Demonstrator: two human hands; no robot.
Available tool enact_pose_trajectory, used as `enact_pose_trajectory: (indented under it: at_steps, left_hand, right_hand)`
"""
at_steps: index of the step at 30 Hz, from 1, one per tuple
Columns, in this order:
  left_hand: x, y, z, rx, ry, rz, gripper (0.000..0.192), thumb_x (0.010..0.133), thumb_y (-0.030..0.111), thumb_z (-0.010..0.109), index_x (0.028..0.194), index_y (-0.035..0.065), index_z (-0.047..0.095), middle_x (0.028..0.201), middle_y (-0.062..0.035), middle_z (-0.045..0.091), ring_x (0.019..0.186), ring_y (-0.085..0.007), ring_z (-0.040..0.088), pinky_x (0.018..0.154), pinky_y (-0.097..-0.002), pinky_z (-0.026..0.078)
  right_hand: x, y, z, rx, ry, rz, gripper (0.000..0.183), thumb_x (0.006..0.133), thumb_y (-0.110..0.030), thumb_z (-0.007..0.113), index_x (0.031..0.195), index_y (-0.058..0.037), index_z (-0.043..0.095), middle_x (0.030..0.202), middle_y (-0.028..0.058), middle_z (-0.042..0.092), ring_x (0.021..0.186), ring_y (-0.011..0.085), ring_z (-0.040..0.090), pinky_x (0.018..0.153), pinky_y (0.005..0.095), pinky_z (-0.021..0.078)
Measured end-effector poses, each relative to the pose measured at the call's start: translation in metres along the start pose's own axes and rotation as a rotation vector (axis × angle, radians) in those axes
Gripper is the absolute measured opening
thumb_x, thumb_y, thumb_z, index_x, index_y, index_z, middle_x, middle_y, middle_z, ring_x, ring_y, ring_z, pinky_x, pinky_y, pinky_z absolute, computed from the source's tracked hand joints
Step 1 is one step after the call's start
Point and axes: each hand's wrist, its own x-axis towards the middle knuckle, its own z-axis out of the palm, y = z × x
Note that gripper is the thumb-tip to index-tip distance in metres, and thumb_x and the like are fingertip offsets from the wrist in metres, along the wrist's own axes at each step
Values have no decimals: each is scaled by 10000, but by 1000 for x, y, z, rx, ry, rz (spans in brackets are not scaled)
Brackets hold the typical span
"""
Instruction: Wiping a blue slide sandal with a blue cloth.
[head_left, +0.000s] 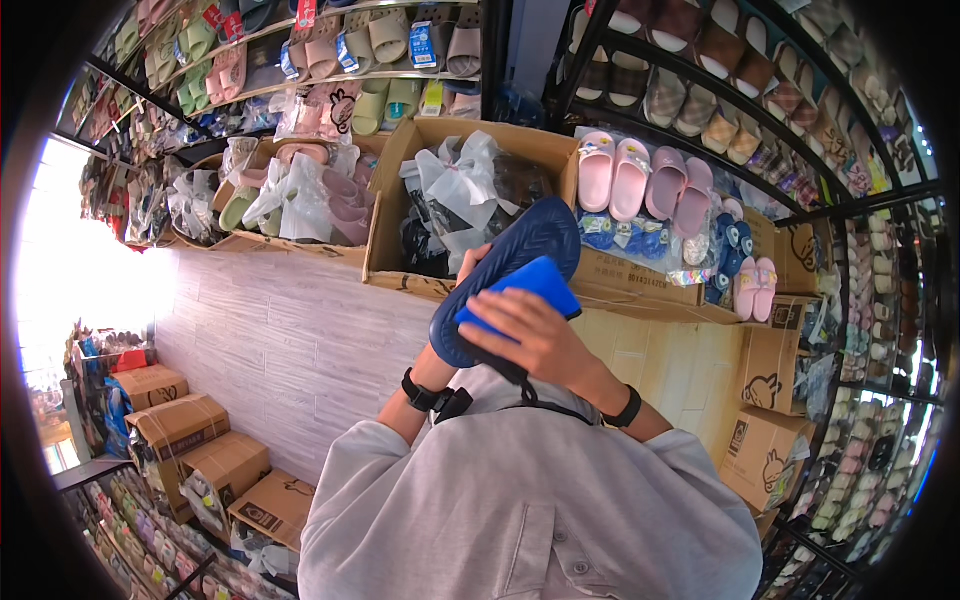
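Note:
A dark blue slipper (495, 270) is held up in front of me with its patterned sole facing the camera. My left hand (471, 262) grips it from behind, and most of that hand is hidden by the slipper. A bright blue brush or pad (544, 289) lies against the sole, with my right hand (517, 330) closed over it, fingers spread along its face. A black cord loop hangs below the right hand. Behind the slipper stands an open cardboard box (397, 281) of plastic-wrapped footwear.
Cardboard boxes of bagged slippers (300, 195) line the wall, left of the open box. Pink slippers (630, 176) stand on a box to its right. Racks of slippers (675, 97) rise behind. More cartons (191, 427) sit on the floor at lower left and on the right (765, 450).

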Motion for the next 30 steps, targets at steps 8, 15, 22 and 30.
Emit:
enact_pose_trajectory:
  at_steps: [8,15,22,30]
  left_hand:
    - [-3,-4,-2,156,-90,212,852,1015,234,853,1677,22,360,1500,-88,588,1412,-182,580,1222,-340,474]
    - [6,-10,-1,-27,28,-79,482,1135,41,546,1607,41,452,1466,-89,599,1394,-169,585,1233,-320,471]
    - [-3,0,-1,18,-45,64,607,1123,102,664,1663,83,388,1496,-90,605,1395,-167,591,1235,-348,489]
    - [-7,4,-2,-96,-12,-25,614,1115,88,657,1661,91,376,1491,-81,587,1392,-167,589,1234,-334,488]
  right_hand:
    - [2,21,-14,-93,54,237,512,986,-292,823,1464,-119,760,1551,162,678,1420,359,648,1191,523,506]
    - [-2,-1,-6,13,-58,-67,484,1003,-146,648,1472,-176,762,1585,115,672,1468,301,638,1224,482,505]
    - [5,9,-10,-65,4,131,475,1006,-192,691,1472,-139,760,1583,151,663,1440,347,643,1229,521,485]
    - [5,6,-6,26,-93,31,552,996,-108,640,1533,-202,726,1605,116,651,1490,289,611,1258,491,463]
